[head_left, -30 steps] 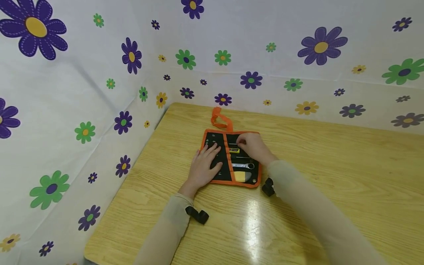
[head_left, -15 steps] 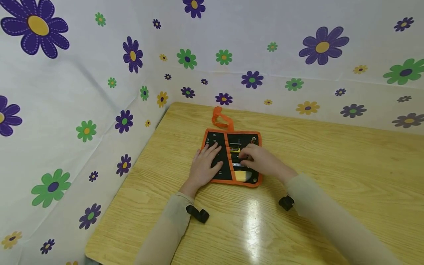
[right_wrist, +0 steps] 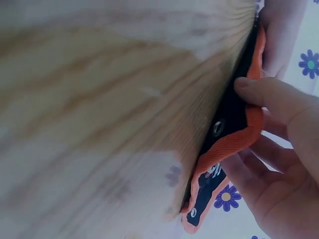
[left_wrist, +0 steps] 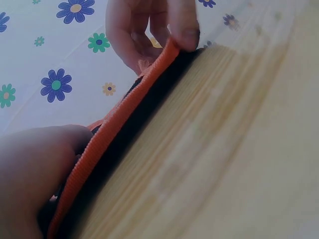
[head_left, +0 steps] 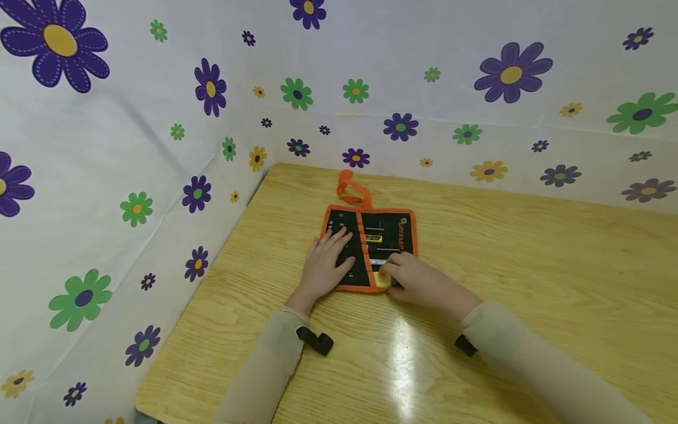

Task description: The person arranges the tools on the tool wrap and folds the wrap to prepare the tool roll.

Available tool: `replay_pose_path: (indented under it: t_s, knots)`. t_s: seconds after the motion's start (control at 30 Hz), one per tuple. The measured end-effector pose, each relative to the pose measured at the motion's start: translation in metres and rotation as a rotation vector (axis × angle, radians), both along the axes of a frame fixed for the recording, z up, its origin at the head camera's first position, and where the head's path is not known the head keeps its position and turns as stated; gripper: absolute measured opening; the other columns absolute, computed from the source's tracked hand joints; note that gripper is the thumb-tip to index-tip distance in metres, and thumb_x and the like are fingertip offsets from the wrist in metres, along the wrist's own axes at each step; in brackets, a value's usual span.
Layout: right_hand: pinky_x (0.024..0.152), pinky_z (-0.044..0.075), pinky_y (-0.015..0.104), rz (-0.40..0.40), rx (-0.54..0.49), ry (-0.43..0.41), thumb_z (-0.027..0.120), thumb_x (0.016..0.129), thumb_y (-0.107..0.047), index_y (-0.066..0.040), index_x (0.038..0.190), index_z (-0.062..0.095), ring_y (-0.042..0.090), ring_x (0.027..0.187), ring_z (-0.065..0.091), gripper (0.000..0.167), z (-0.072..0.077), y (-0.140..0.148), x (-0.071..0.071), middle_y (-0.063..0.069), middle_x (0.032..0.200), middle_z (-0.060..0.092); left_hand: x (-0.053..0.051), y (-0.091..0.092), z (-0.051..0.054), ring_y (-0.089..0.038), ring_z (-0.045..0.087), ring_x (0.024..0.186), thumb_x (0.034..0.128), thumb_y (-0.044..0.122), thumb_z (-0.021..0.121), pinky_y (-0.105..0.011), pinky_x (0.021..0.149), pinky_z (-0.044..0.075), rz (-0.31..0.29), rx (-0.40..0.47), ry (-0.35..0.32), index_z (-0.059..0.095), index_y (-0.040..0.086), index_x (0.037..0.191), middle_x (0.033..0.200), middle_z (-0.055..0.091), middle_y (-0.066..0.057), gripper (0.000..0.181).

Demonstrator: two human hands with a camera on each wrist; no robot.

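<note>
A black tool roll point(head_left: 391, 227) with orange edging lies unrolled on the table. My left hand point(head_left: 320, 271) rests with spread fingers on its pocket side. At its near right corner my right hand point(head_left: 421, 281) pinches the edge. In the right wrist view, the thumb is on the black underside of the tool roll point(right_wrist: 230, 145), and its edge is bent up. The left wrist view shows the near orange edge point(left_wrist: 114, 117) raised between both hands. Tools stick out of the pockets: a wrench point(head_left: 378, 262), a yellow piece point(head_left: 381, 279) partly under my right fingers, and a yellow-labelled item point(head_left: 374, 239).
An orange tie strap point(head_left: 354, 193) trails from the roll's far edge. Around it is the wooden table point(head_left: 529, 265), backed by a white flower-printed cloth point(head_left: 445, 35) at the left and rear.
My right hand has moved from the upper tools down toward the near right corner and taken hold of the tool roll's edge. My left hand stays in place.
</note>
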State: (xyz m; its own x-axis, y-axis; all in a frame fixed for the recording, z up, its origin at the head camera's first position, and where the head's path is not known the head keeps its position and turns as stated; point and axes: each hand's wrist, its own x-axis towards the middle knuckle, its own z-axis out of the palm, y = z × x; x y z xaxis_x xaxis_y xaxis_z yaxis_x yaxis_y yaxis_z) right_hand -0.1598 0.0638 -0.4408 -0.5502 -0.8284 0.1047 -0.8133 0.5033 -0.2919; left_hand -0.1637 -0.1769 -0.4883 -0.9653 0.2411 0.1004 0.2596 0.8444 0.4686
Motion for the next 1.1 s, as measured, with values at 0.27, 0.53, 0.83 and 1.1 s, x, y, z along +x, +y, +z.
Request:
replay_pose_path:
  t_s: [0.27,0.53,0.83,1.1]
  knots:
    - [0.064,0.050,0.031,-0.006,0.026,0.246,0.071,0.082,-0.012,-0.002,0.096,0.064,0.021,0.073,0.057,0.018,-0.003,-0.005,0.004,0.007,0.084,0.060,-0.004,0.001,-0.003,-0.022,0.031,0.139,0.0972,0.022,0.055,-0.044,0.114,0.013,0.112,0.310,0.005,0.058,0.012,0.133,0.142,0.048,-0.004,0.038]
    - [0.065,0.048,0.033,-0.103,0.025,0.183,0.066,0.085,-0.006,-0.001,0.103,0.055,0.022,0.069,0.054,0.022,-0.004,-0.005,0.001,0.009,0.084,0.062,-0.001,0.003,-0.002,-0.017,0.056,0.114,0.0975,0.018,0.055,-0.038,0.094,0.045,0.296,0.676,0.018,0.071,0.014,0.111,0.118,0.065,-0.002,0.021]
    - [0.046,0.040,0.021,-0.227,-0.180,0.041,0.060,0.090,0.002,-0.001,0.119,0.056,0.009,0.049,0.039,0.029,-0.007,0.010,-0.009,0.014,0.095,0.049,0.000,0.004,-0.001,-0.020,0.060,0.099,0.0946,0.013,0.060,-0.037,0.086,0.048,0.207,0.785,0.068,0.067,0.005,0.111,0.106,0.067,-0.006,0.020]
    - [0.068,0.050,0.032,-0.272,-0.038,0.213,0.070,0.088,-0.012,-0.004,0.106,0.071,0.023,0.079,0.053,0.019,0.000,0.013,-0.017,0.013,0.099,0.054,-0.002,0.003,-0.002,-0.020,0.058,0.103,0.0883,0.009,0.068,-0.038,0.093,0.045,0.172,0.593,0.065,0.068,0.010,0.094,0.102,0.065,-0.005,0.006]
